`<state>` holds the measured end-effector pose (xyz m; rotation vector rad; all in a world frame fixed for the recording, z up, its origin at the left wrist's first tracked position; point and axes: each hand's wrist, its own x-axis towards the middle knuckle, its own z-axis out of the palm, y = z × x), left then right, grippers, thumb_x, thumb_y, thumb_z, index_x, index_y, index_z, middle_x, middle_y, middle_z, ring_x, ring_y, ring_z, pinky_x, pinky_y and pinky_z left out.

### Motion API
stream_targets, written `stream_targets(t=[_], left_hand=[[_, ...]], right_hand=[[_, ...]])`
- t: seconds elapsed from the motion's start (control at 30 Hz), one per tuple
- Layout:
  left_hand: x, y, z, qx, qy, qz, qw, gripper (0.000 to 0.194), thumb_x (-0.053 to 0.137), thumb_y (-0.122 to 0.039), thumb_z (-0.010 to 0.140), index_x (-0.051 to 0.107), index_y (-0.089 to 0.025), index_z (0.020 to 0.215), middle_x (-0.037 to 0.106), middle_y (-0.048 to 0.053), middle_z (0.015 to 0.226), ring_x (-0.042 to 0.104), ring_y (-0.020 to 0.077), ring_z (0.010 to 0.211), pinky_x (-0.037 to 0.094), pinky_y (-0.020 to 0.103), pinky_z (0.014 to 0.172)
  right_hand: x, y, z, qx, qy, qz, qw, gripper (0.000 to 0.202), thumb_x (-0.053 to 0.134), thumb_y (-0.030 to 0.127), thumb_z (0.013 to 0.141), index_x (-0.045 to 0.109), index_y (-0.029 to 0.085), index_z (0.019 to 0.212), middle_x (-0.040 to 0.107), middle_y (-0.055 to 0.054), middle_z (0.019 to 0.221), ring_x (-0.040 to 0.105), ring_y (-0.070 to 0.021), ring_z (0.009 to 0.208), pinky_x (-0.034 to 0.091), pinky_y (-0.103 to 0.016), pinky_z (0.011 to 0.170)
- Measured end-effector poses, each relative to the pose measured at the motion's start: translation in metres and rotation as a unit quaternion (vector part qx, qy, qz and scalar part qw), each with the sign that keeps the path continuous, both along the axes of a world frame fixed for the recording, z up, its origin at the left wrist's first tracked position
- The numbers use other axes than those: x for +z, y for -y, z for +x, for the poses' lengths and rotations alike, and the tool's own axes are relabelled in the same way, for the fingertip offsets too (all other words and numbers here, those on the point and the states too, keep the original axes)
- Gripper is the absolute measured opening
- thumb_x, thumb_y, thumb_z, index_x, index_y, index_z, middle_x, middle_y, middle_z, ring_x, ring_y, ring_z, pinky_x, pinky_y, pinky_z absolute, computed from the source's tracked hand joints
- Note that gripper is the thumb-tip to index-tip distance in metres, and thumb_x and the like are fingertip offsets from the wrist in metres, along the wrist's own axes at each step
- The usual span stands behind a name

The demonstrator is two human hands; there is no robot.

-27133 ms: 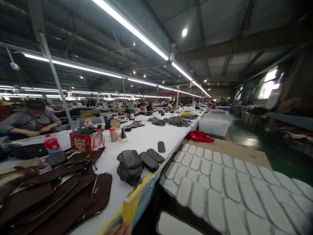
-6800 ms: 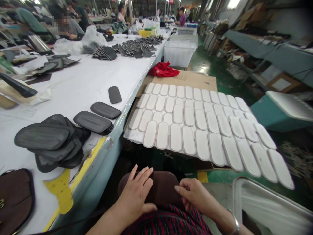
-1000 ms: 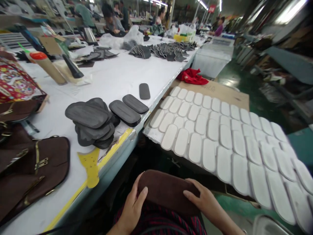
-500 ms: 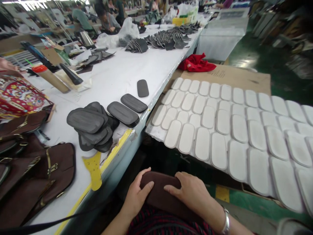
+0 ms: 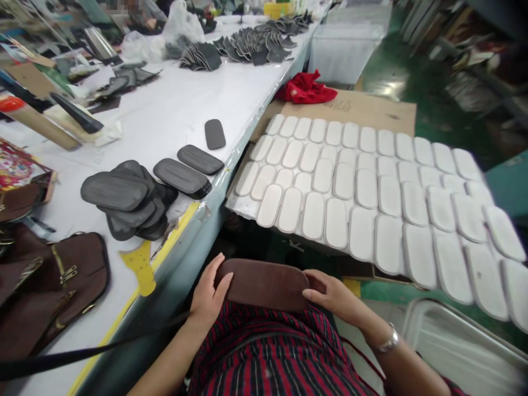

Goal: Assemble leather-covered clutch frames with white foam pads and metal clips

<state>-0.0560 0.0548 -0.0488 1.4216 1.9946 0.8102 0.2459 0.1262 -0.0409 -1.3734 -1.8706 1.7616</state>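
Over my lap lies a dark brown oval leather-like panel (image 5: 266, 285), its long side running left to right. My left hand (image 5: 209, 286) grips its left end, thumb on top. At the right end, my right hand (image 5: 330, 292) pinches the edge between thumb and fingers. On the white table to the left are a heap of dark grey oval pads (image 5: 117, 191), a smaller stack of pads (image 5: 181, 176) beside it, and a single grey pad (image 5: 215, 134) farther back. A yellow scraper-shaped tool (image 5: 142, 267) rests at the table edge.
Rows of white oval pads (image 5: 363, 239) cover a low board to the right, with a red cloth (image 5: 309, 88) on cardboard (image 5: 371, 110) behind. Brown bags (image 5: 78, 269) lie at left. A hammer-like dark handle (image 5: 76, 113) and a jar with an orange lid (image 5: 39, 122) stand farther back.
My right hand has slid outward to the panel's right end, so more of the panel shows. The camera view has shifted, and the panel now lies more level.
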Motion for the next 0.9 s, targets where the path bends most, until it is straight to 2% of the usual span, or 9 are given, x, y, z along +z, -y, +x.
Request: stream_targets(t=[0.07, 0.13, 0.2, 0.27, 0.4, 0.47, 0.73, 0.9], left_hand=[[0.009, 0.002, 0.016, -0.057, -0.12, 0.073, 0.988, 0.044, 0.05, -0.037, 0.082, 0.046, -0.022, 0.124, 0.042, 0.007, 0.136, 0.033, 0.0248, 0.127, 0.018, 0.046, 0.109], [0.017, 0.001, 0.036, -0.145, -0.18, 0.105, 0.967, 0.049, 0.053, -0.039, 0.081, 0.044, -0.023, 0.126, 0.04, 0.007, 0.137, 0.028, 0.0259, 0.13, 0.012, 0.047, 0.11], [0.021, -0.001, 0.055, -0.216, -0.195, 0.09, 0.952, 0.057, 0.053, -0.045, 0.08, 0.039, -0.022, 0.13, 0.039, 0.008, 0.138, 0.027, 0.0263, 0.13, 0.011, 0.047, 0.11], [0.021, -0.005, 0.067, -0.246, -0.196, 0.061, 0.947, 0.065, 0.052, -0.052, 0.078, 0.036, -0.021, 0.133, 0.037, 0.009, 0.14, 0.028, 0.027, 0.13, 0.01, 0.047, 0.109], [0.018, -0.011, 0.071, -0.256, -0.195, 0.027, 0.946, 0.071, 0.049, -0.059, 0.076, 0.036, -0.02, 0.134, 0.036, 0.01, 0.139, 0.028, 0.0283, 0.13, 0.007, 0.048, 0.109], [0.017, -0.01, 0.069, -0.256, -0.201, 0.025, 0.945, 0.071, 0.048, -0.059, 0.076, 0.035, -0.02, 0.134, 0.037, 0.01, 0.139, 0.027, 0.0281, 0.13, 0.006, 0.048, 0.109], [0.011, -0.006, 0.066, -0.267, -0.238, 0.051, 0.932, 0.071, 0.046, -0.058, 0.078, 0.03, -0.02, 0.136, 0.036, 0.009, 0.14, 0.027, 0.0269, 0.13, 0.008, 0.047, 0.109], [0.01, -0.01, 0.065, -0.272, -0.275, 0.057, 0.92, 0.069, 0.043, -0.058, 0.08, 0.032, -0.018, 0.136, 0.038, 0.01, 0.138, 0.03, 0.0266, 0.129, 0.013, 0.048, 0.107]], right_hand=[[-0.003, 0.012, -0.004, -0.028, -0.036, 0.009, 0.999, 0.046, 0.06, 0.032, 0.074, 0.05, 0.019, 0.116, 0.059, -0.006, 0.113, 0.056, -0.02, 0.103, 0.043, -0.034, 0.09], [-0.004, 0.02, -0.011, -0.041, -0.033, 0.03, 0.998, 0.056, 0.065, 0.032, 0.069, 0.046, 0.019, 0.12, 0.057, -0.007, 0.116, 0.054, -0.021, 0.104, 0.042, -0.036, 0.092], [-0.004, 0.023, -0.018, -0.053, -0.019, 0.043, 0.997, 0.06, 0.067, 0.033, 0.067, 0.045, 0.018, 0.121, 0.058, -0.008, 0.113, 0.055, -0.0217, 0.101, 0.044, -0.038, 0.089], [-0.004, 0.023, -0.021, -0.065, -0.023, 0.039, 0.997, 0.053, 0.065, 0.033, 0.069, 0.048, 0.017, 0.117, 0.06, -0.007, 0.108, 0.057, -0.0208, 0.095, 0.046, -0.036, 0.084], [0.001, 0.021, -0.022, -0.072, -0.041, 0.033, 0.996, 0.033, 0.058, 0.033, 0.077, 0.057, 0.015, 0.104, 0.064, -0.005, 0.097, 0.059, -0.0188, 0.087, 0.047, -0.031, 0.078], [0.002, 0.02, -0.021, -0.075, -0.035, 0.038, 0.996, 0.03, 0.055, 0.036, 0.079, 0.06, 0.015, 0.099, 0.065, -0.005, 0.092, 0.059, -0.0189, 0.084, 0.046, -0.03, 0.075], [-0.005, 0.019, -0.023, -0.103, -0.034, 0.036, 0.993, 0.035, 0.049, 0.044, 0.082, 0.064, 0.013, 0.087, 0.064, -0.002, 0.077, 0.056, -0.0162, 0.069, 0.042, -0.025, 0.061], [-0.012, 0.008, -0.024, -0.106, 0.0, 0.051, 0.993, 0.043, 0.046, 0.051, 0.081, 0.062, 0.013, 0.066, 0.054, 0.001, 0.059, 0.047, -0.012, 0.056, 0.034, -0.023, 0.051]])
